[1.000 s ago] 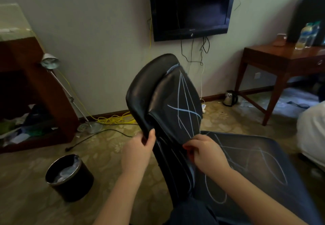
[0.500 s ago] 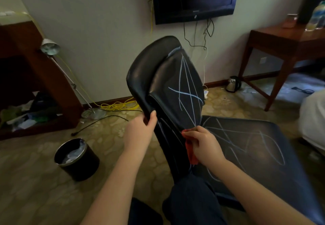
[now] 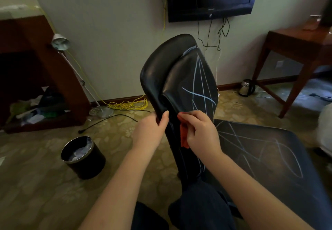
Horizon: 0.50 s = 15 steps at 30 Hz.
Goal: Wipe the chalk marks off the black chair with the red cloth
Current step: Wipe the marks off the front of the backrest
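view from over the person's knees, facing the wall. the black chair (image 3: 162, 62) is standing just in front of the person, its backrest rising upright and its seat spreading out to the right and near.

the left hand (image 3: 150, 133) is gripping the left edge of the backrest low down, with the thumb lying on the front face and the fingers going round behind the edge. the right hand (image 3: 203, 134) is pinching the red cloth (image 3: 183, 137) between thumb and fingers and holding it against the lower front of the backrest. most of the cloth is hiding under the palm, with a strip hanging below.

the chalk marks (image 3: 196, 93) on the backrest are lying directly above the cloth, on the far side of the right hand. their long strokes are running up and down along the backrest's own long axis, with shorter strokes crossing them. a second set of marks is covering the seat, to the right of the right hand.

the right hand is lying nearer to both sets. the left hand is sitting off the marked face and appears to be steadying the chair. judging from this, the coming stroke is calling for an upward travel of the cloth along the lines. neither surface is looking wiped yet.
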### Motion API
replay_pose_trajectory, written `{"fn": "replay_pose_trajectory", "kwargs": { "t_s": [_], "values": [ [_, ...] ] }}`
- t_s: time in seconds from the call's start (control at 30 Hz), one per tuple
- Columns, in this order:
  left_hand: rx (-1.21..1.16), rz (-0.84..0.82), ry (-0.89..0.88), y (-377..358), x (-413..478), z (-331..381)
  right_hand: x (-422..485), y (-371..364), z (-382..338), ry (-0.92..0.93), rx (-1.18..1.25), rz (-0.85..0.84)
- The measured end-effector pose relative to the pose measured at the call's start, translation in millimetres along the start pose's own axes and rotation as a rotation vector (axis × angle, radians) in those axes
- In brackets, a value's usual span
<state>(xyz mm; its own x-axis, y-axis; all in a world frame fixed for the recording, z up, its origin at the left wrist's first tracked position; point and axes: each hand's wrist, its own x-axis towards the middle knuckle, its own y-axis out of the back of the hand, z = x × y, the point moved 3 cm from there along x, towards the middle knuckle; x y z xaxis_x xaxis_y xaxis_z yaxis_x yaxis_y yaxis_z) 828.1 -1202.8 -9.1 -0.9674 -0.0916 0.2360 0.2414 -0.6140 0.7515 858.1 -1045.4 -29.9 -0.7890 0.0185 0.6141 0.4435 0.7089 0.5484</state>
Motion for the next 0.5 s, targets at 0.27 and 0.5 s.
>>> {"fn": "replay_pose_trajectory", "kwargs": {
  "t_s": [0.27, 0.5],
  "values": [
    [-0.035, -0.034, -0.030, -6, 24, -7, -15, -9, 31, -0.170, 0.011, -0.084],
    [-0.026, -0.004, -0.078, -9, 46, -13, -6, -20, 34, -0.184, -0.012, -0.064]
  ]
}}
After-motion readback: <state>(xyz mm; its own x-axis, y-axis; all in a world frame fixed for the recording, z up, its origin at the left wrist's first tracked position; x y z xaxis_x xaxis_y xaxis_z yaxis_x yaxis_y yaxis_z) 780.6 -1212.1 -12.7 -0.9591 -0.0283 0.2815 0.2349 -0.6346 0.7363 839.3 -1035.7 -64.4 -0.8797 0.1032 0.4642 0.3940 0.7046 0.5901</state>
